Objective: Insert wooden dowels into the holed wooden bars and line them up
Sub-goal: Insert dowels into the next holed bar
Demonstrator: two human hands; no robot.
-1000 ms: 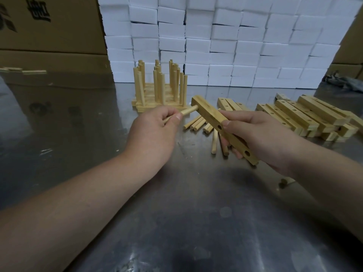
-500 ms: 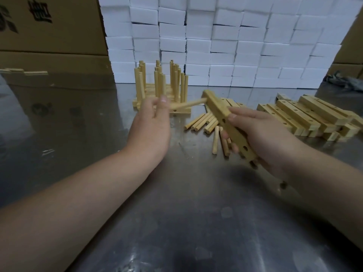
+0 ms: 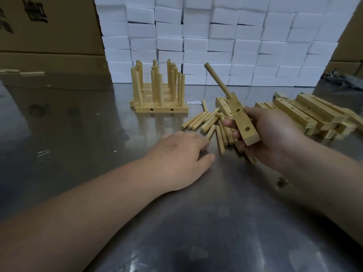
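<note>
One dowel (image 3: 216, 80) is seated in the far end of a holed wooden bar (image 3: 243, 124), which the right hand (image 3: 275, 140) grips just above the steel bench (image 3: 196, 222). Its fingers wrap under the bar and show at its left edge, and the thumb presses the right edge. The bar slopes away from the camera, and the dowel juts up and to the left from it. Two more holes show on the bar's top face.

The left hand (image 3: 180, 154) lies palm down on the bench, fingers loosely bent and thumb stretched forward, with nothing visible in its grasp. Its fingertips reach the near end of one of the loose dowels (image 3: 196, 120). These lie scattered on the bench between the two hands and partly beneath the held bar.

Farther back, left of centre, finished bars (image 3: 161, 109) lie flat side by side with their dowels upright in rows. The front bar shows two holes in its side face. To the right, beyond the right hand, a heap of holed bars (image 3: 306, 112) rests on the bench.

A wall of white blocks (image 3: 225, 42) closes off the far edge. It is flanked by cardboard boxes (image 3: 49, 36), and the box on the left is printed with dark characters.
</note>
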